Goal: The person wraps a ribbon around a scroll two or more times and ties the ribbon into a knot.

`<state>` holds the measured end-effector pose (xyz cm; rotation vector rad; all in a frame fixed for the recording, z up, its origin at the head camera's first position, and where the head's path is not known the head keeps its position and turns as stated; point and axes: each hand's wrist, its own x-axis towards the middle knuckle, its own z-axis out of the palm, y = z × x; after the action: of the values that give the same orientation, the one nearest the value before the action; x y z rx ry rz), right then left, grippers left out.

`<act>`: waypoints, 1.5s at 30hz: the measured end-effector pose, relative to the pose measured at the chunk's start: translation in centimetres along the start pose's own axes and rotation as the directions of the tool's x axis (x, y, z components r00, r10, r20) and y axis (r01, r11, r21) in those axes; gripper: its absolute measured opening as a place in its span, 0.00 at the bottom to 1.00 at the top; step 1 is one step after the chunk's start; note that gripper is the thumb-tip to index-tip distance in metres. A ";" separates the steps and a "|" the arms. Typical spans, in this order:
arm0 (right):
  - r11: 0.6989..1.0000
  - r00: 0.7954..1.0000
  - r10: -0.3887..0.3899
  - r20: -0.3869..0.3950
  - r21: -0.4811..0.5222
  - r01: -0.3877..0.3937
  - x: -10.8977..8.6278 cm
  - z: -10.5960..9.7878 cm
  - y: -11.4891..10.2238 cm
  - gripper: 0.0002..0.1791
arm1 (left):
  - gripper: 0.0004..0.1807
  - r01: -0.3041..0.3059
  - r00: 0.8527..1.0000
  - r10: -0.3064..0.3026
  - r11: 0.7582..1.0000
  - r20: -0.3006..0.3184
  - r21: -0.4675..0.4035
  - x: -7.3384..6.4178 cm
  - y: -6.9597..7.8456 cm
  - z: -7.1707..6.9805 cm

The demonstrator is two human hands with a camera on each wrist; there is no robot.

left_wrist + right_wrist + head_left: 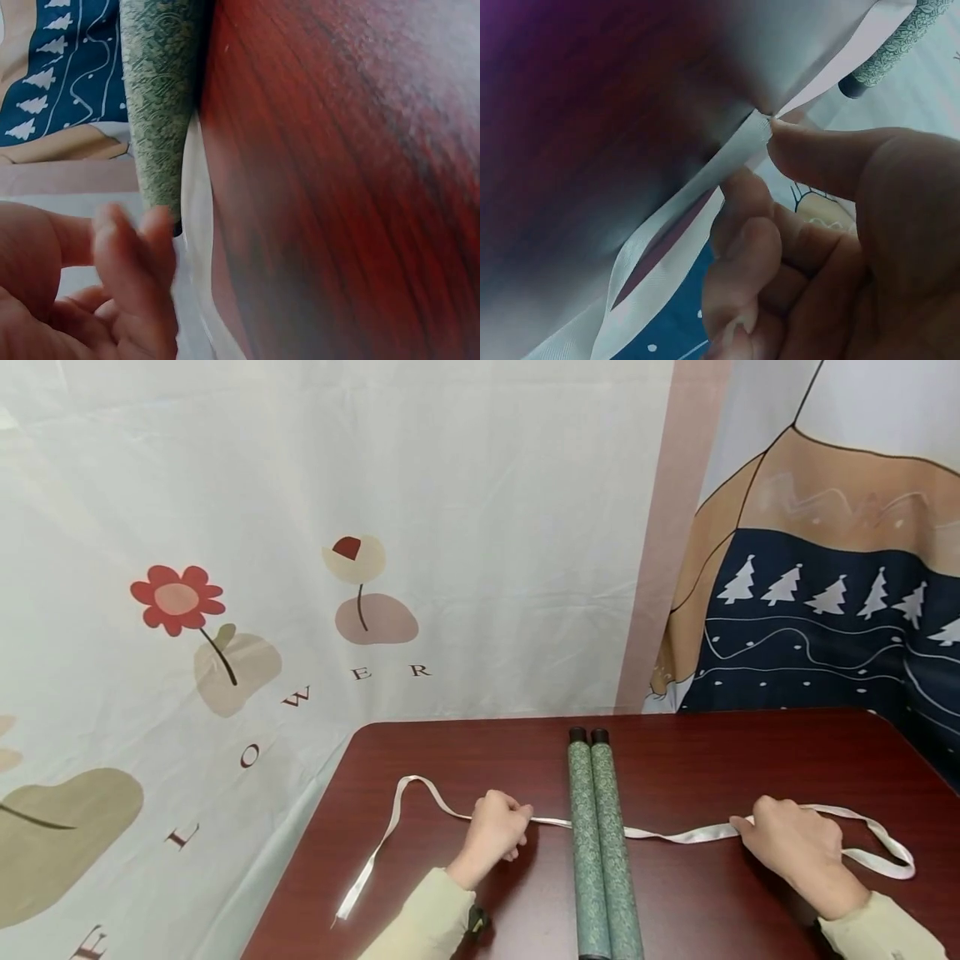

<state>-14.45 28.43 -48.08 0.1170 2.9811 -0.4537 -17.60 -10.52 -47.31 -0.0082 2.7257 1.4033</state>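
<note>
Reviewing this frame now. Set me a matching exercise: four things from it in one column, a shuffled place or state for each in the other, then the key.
Things
1. Two long green patterned rods with black ends
2. Narrow flat white fabric ribbon
3. Bare left hand
4. Bare right hand

Places and states
A. Pinching the ribbon, to the right of the rods
B. Side by side on the dark red wooden table
C. To the left of the rods, close by the ribbon
D. Running crosswise beneath the rods, out to both sides

Pairs: 1-B, 2-D, 3-C, 4-A
</note>
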 end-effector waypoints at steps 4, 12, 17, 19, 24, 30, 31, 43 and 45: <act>1.000 1.000 -0.002 0.025 0.011 0.002 0.4 0.0 -0.2 0.19 | 0.19 0.051 0.998 -0.052 0.997 0.026 0.061 0.1 -0.2 0.6; 0.998 0.999 -0.049 0.017 0.039 0.048 0.7 0.2 -0.4 0.17 | 0.23 0.094 0.995 -0.096 0.986 0.008 0.140 0.9 -1.5 0.7; 0.996 0.999 -0.046 -0.019 0.076 0.048 0.6 0.1 -0.3 0.19 | 0.22 0.103 0.995 -0.104 0.987 0.001 0.123 2.1 -1.5 0.7; 0.996 0.999 -0.041 -0.033 0.081 0.043 0.5 0.2 -0.2 0.21 | 0.21 0.105 0.994 -0.107 0.988 0.005 0.109 2.5 -1.4 0.6; 0.995 0.998 -0.046 -0.043 0.091 0.049 0.3 0.5 -0.1 0.22 | 0.12 0.130 0.991 -0.130 0.991 0.007 0.042 3.2 -1.5 0.6; 0.975 0.985 -0.105 -0.134 0.181 0.128 0.4 0.4 0.2 0.17 | 0.06 0.079 0.996 -0.082 0.991 -0.022 -0.106 3.1 -0.9 0.8; 0.968 0.980 -0.121 -0.159 0.201 0.152 0.4 0.3 0.2 0.15 | 0.06 0.053 0.998 -0.058 0.991 -0.034 -0.125 3.1 -0.7 0.8; 0.810 0.883 -0.135 -0.450 0.463 0.360 0.6 0.1 -3.5 0.04 | 0.06 -0.266 0.961 0.241 0.937 -0.133 -0.226 1.8 2.7 2.2; 0.768 0.890 -0.135 -0.436 0.522 0.372 0.6 -0.1 -4.3 0.04 | 0.06 -0.263 0.964 0.240 0.926 -0.114 -0.272 1.7 3.1 2.6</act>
<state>-15.45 24.36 -46.83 -0.1833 3.0882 -1.5715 -19.20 -6.58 -46.43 0.2870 2.6319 1.8937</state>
